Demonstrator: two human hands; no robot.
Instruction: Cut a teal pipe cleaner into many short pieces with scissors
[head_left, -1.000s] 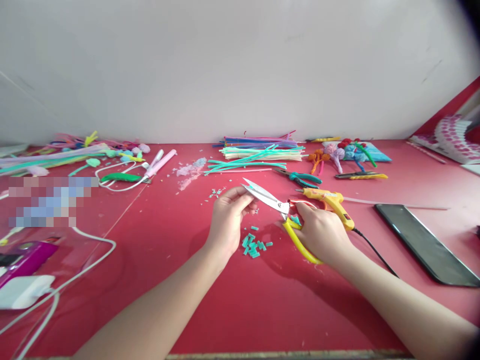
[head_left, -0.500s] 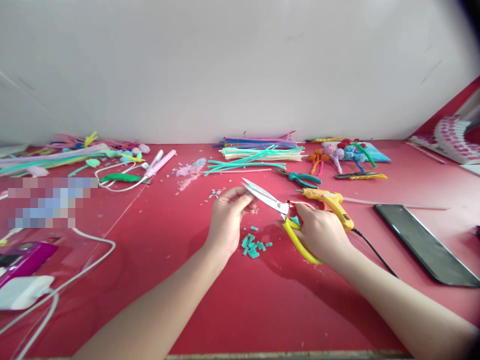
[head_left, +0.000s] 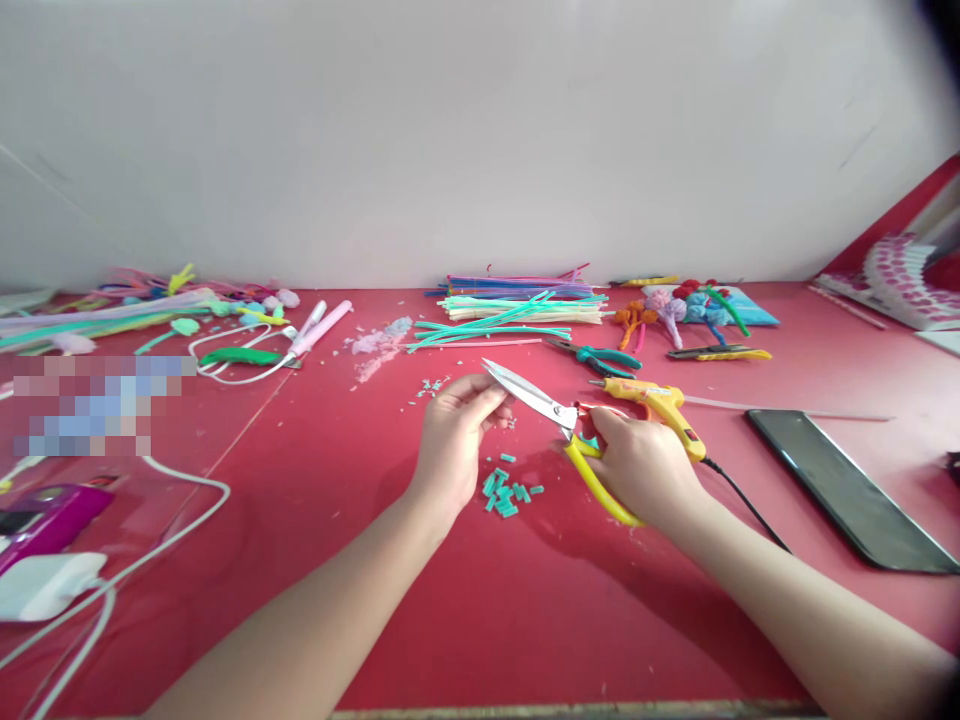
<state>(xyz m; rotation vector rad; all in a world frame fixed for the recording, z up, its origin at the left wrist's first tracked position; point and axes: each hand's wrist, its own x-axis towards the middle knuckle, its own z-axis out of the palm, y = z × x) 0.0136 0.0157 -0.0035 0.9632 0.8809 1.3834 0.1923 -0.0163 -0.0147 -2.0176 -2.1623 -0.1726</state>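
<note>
The scissors point(head_left: 559, 425) have yellow handles and shiny silver blades. Small cut pieces point(head_left: 508, 493) near them are teal. The table point(head_left: 525, 600) is plain red. The glue gun point(head_left: 660, 405) is yellow with orange, and its cord is black. The pliers point(head_left: 604, 355) have teal grips. The phone point(head_left: 844, 485) is black. The pipe cleaners point(head_left: 517, 300) are cream, teal, pink and blue. The wall point(head_left: 450, 130) is white.

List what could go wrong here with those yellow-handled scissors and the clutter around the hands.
1. The left hand pinches something tiny right at the blades of the yellow-handled steel scissors held by the right hand; a fingertip could get nicked.
2. The small teal cut pieces lie loose under the hands and could scatter.
3. The yellow glue gun lies just behind the right hand; its nozzle may be hot.
</note>
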